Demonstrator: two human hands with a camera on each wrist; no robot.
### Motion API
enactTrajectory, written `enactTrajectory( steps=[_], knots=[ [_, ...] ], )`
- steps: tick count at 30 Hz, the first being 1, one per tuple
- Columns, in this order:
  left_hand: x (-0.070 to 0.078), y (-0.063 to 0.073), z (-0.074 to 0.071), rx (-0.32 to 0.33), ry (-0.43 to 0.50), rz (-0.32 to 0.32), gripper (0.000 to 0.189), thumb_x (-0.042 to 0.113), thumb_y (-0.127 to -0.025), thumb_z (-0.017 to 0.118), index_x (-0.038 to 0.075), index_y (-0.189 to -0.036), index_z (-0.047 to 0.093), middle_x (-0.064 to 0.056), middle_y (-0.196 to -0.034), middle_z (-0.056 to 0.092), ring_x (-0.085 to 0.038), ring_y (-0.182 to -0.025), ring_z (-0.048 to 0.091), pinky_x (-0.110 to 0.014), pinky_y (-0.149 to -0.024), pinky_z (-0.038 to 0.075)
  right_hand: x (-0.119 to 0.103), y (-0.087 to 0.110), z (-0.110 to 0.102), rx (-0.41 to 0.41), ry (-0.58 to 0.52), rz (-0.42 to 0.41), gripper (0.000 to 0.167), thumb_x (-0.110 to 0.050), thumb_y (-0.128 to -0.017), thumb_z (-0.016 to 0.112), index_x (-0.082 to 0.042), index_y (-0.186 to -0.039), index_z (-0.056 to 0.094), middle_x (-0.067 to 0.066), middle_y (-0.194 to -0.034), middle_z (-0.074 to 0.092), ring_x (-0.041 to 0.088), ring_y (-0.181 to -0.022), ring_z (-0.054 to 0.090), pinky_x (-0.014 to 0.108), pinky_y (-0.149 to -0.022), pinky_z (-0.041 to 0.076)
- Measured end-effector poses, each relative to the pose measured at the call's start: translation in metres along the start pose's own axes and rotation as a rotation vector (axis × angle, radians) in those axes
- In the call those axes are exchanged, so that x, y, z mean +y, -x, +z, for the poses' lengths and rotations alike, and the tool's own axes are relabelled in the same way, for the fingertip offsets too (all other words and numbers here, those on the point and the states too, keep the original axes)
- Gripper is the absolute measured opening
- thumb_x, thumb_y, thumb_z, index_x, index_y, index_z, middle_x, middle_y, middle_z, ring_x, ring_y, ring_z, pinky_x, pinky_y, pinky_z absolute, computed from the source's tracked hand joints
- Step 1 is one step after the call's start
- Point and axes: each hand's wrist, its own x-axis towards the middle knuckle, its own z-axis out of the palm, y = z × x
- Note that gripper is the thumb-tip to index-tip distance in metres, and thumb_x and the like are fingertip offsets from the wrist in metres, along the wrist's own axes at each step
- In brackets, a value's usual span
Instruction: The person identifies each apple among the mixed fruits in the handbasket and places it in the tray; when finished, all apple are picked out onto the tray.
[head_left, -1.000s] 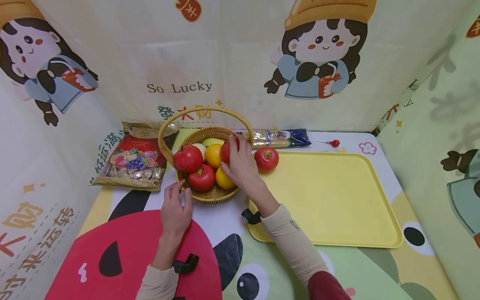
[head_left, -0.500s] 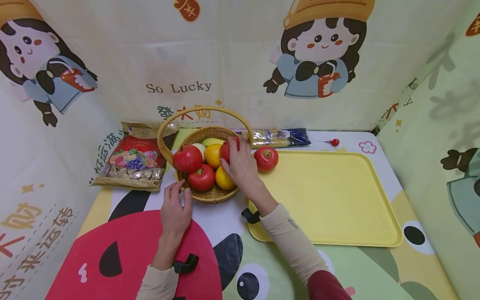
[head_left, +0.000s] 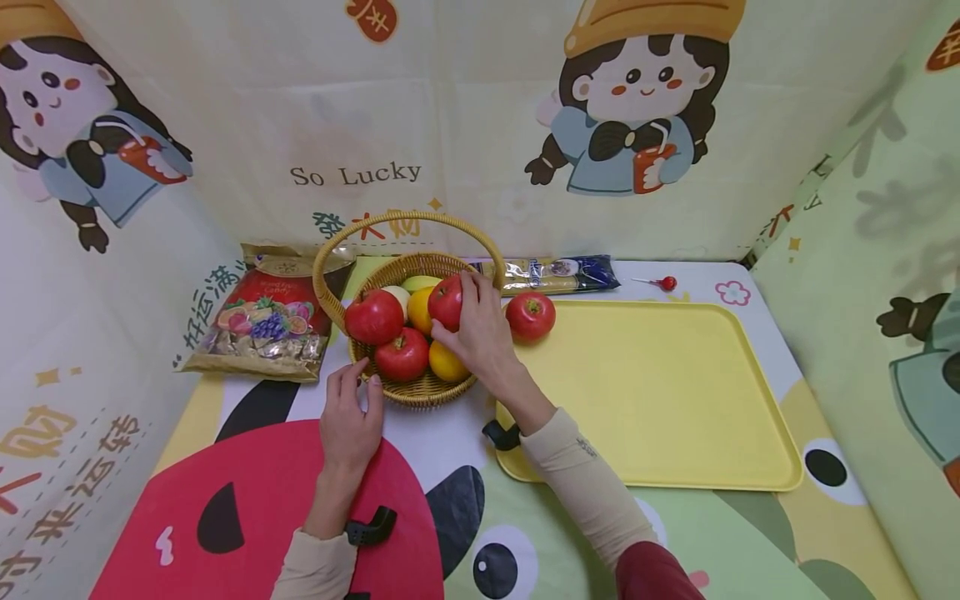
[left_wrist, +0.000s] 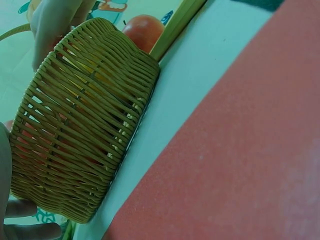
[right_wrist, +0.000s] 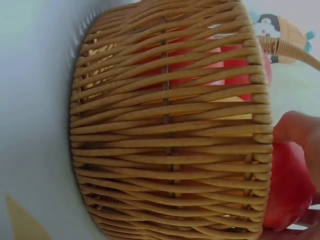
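Observation:
My right hand (head_left: 483, 333) grips a red apple (head_left: 446, 302) at the right side of the wicker basket (head_left: 427, 397), thumb and fingers around it. In the right wrist view, that apple (right_wrist: 290, 187) shows between the thumb and fingers beside the basket rim. My left hand (head_left: 352, 417) touches the basket's front left rim with relaxed fingers. Two more red apples (head_left: 373, 317), two orange-yellow fruits (head_left: 447, 362), a pale fruit and a yellow-green fruit (head_left: 422, 283) lie in the basket. Another red apple (head_left: 531, 316) sits just right of the basket, by the tray corner.
A yellow tray (head_left: 660, 392) lies on the right. Behind the basket is a long packet (head_left: 558, 274), with a small red-headed item (head_left: 666, 283) to its right. A candy bag (head_left: 270, 321) leans at the left. The basket's tall handle (head_left: 408, 217) arches above the fruit.
The apple in my right hand has shifted slightly left and shows more beside the fingers, partly covering the upper orange-yellow fruit. My left hand has stayed in place.

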Motion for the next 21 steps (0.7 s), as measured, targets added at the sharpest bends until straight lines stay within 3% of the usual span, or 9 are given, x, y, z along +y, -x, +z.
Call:
enactTrajectory(
  steps=[9, 21],
  knots=[
    [0.000, 0.001, -0.001, -0.009, -0.004, -0.009, 0.042, 0.029, -0.099, 0.057, 0.010, -0.136, 0.058, -0.018, -0.132, 0.056, -0.032, -0.109, 0.063, -0.055, -0.084, 0.058, -0.002, 0.006, -0.006, 0.025, -0.108, -0.036, 0.080, -0.036, -0.080, 0.077, -0.003, -0.145, 0.043, 0.015, -0.143, 0.046, 0.030, -0.126, 0.050, 0.043, -0.093, 0.058],
    [-0.001, 0.000, -0.001, -0.019, -0.003, -0.015, 0.043, 0.033, -0.100, 0.055, 0.010, -0.137, 0.057, -0.017, -0.133, 0.056, -0.033, -0.110, 0.063, -0.054, -0.084, 0.058, -0.001, 0.018, -0.017, 0.047, -0.173, -0.039, 0.081, -0.034, -0.076, 0.082, -0.006, -0.143, 0.045, 0.013, -0.140, 0.041, 0.028, -0.130, 0.045, 0.043, -0.091, 0.059]
  ],
)
